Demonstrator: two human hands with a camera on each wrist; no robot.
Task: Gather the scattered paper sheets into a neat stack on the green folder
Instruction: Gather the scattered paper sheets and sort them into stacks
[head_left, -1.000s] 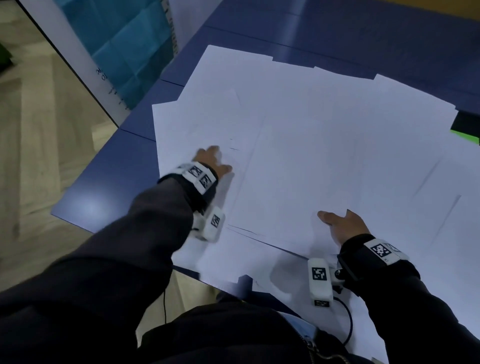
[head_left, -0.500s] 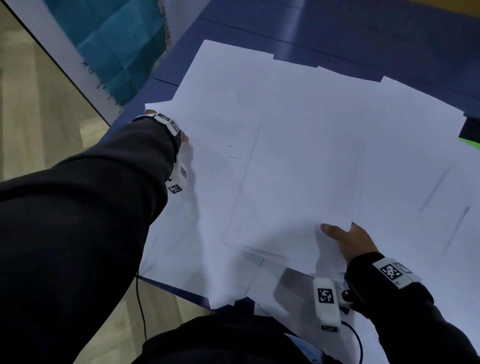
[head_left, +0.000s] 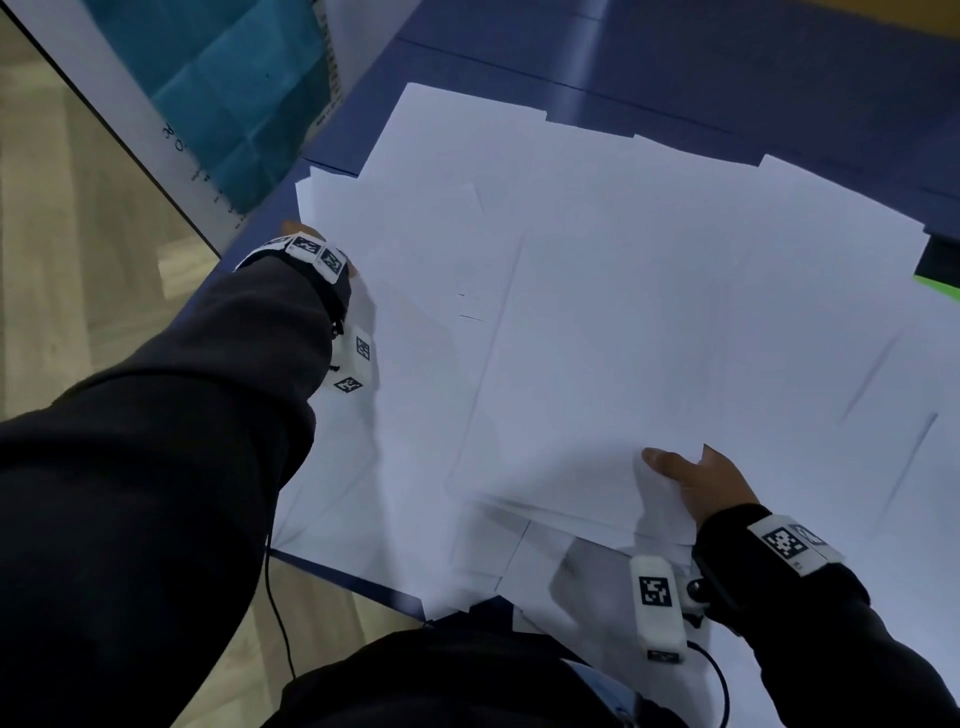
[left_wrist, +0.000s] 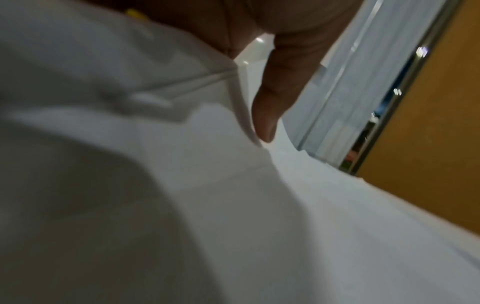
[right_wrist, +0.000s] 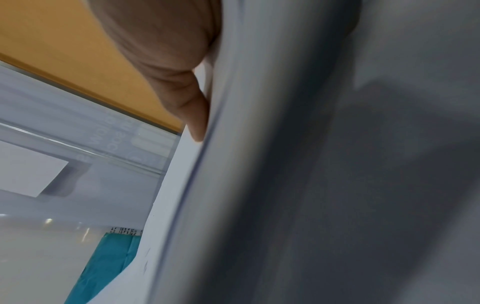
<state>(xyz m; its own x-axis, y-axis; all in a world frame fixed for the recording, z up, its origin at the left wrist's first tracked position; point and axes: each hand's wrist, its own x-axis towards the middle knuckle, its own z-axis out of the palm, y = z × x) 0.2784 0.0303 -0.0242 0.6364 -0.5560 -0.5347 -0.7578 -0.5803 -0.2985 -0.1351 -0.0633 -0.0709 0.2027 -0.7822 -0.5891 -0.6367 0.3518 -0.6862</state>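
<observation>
Several white paper sheets (head_left: 597, 312) lie overlapping across the blue table (head_left: 675, 62). Only a sliver of the green folder (head_left: 937, 289) shows at the right edge, the rest hidden under the sheets. My left hand (head_left: 311, 244) is at the far left edge of the spread. In the left wrist view its thumb (left_wrist: 270, 115) lies on the lifted paper sheets (left_wrist: 130, 67), which hide the fingers. My right hand (head_left: 691, 478) holds the near edge of the pile, thumb on top and fingers underneath. In the right wrist view the thumb (right_wrist: 197, 123) presses against the paper sheets (right_wrist: 259, 144).
The table's near edge (head_left: 363, 582) and left corner are close to my hands, and some sheets overhang the near edge. A white board with a teal panel (head_left: 234, 93) leans beside the table at the left, over wooden floor (head_left: 67, 208). A dark object (head_left: 943, 260) lies above the folder.
My left hand has moved from the middle-left of the sheets out to their far left edge. The right hand stays gripping the near edge.
</observation>
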